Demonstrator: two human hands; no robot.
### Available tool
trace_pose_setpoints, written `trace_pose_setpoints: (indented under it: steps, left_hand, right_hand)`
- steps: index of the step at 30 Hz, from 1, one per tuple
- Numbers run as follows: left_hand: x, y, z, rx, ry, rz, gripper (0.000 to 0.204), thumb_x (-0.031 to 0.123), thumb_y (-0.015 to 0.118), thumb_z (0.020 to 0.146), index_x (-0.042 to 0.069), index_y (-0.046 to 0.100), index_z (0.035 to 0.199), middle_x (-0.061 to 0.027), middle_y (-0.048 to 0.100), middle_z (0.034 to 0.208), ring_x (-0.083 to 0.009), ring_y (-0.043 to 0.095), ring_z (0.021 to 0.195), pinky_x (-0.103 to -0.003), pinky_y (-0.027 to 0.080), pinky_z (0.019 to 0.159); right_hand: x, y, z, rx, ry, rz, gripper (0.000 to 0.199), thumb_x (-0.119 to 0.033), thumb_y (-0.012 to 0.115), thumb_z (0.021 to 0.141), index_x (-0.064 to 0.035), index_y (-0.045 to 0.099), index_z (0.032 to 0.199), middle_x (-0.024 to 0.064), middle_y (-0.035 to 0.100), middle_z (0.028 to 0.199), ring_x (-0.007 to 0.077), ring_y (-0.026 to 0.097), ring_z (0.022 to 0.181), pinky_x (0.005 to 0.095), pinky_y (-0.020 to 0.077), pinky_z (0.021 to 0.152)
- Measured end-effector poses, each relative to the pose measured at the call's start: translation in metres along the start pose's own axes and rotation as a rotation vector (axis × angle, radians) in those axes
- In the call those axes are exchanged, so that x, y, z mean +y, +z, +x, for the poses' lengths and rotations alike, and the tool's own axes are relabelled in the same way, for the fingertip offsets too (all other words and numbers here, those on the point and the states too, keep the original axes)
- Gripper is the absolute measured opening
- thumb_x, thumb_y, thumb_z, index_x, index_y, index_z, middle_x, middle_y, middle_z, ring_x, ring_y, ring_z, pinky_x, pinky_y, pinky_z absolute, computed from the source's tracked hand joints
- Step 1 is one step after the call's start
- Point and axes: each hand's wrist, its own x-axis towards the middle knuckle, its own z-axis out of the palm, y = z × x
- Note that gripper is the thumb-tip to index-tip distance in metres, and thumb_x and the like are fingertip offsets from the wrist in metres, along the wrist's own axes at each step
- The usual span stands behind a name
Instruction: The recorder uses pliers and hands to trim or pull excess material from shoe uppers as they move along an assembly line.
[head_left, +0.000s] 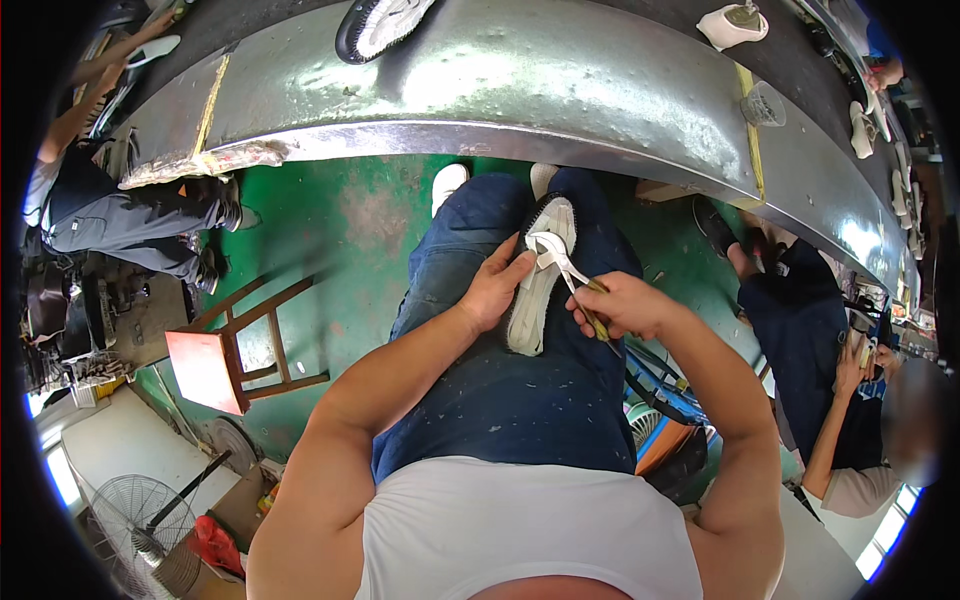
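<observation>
A shoe (pixel 528 318) rests sole side up across my lap, its pale underside showing and a dark rim round the toe. My left hand (pixel 493 287) holds it by the left edge, thumb lying on the underside. In my right hand (pixel 622 304) is a pair of pincers (pixel 561 257) with a bright metal head and yellowish handles. Their curved head touches the shoe's underside near the toe, close to my left thumb. Whether the jaws pinch any material is too small to tell.
Ahead runs a metal-faced conveyor bench (pixel 480 85) carrying another upturned shoe (pixel 390 25), a white shoe (pixel 733 26) and a clear plastic cup (pixel 763 105). A wooden stool (pixel 205 370) lies left, near a fan (pixel 140 520). People work on both sides.
</observation>
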Motion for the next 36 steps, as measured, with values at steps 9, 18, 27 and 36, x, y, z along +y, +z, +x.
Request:
trace_pose_setpoints:
  steps: [9,18,27,36]
  left_hand:
    - [-0.002,0.015,0.005,0.132,-0.008,0.076,0.065,0.037,0.058,0.101,0.007,0.033,0.153,-0.0081,0.058,0.131,-0.0153,0.056,0.115,-0.030,0.047,0.098]
    - [0.006,0.016,0.020,0.142,-0.133,0.298,0.057,0.035,0.060,0.097,0.002,0.045,0.141,-0.0132,0.063,0.122,-0.0199,0.060,0.109,-0.033,0.047,0.096]
    - [0.030,0.025,0.011,0.069,-0.216,0.489,0.066,0.031,0.065,0.092,-0.002,0.040,0.142,-0.0168,0.059,0.128,-0.0235,0.059,0.114,-0.035,0.047,0.097]
    - [0.039,0.003,0.021,-0.078,-0.413,0.498,0.067,0.035,0.071,0.092,0.019,0.037,0.148,-0.0063,0.057,0.133,-0.0207,0.054,0.121,-0.047,0.046,0.096]
  right_hand:
    - [0.058,0.047,0.030,0.333,-0.342,0.025,0.028,-0.029,0.058,0.100,-0.0027,0.062,0.092,0.0046,0.063,0.071,0.0108,0.058,0.060,0.0250,0.0414,0.049]
    - [0.044,-0.028,-0.021,-0.063,-0.071,0.061,0.038,-0.030,0.058,0.100,0.0038,0.059,0.117,0.0099,0.068,0.097,0.0208,0.070,0.084,0.0314,0.0599,0.059]
    - [-0.014,-0.001,0.003,0.497,-0.393,-0.800,0.050,-0.042,0.047,0.102,0.0042,0.059,0.089,0.0283,0.064,0.083,0.0499,0.061,0.085,0.0519,0.0479,0.076]
    - [0.017,0.001,-0.031,0.344,-0.258,-0.612,0.029,-0.027,0.060,0.096,0.0014,0.063,0.095,0.0188,0.065,0.073,0.0311,0.066,0.071,0.0381,0.0508,0.070]
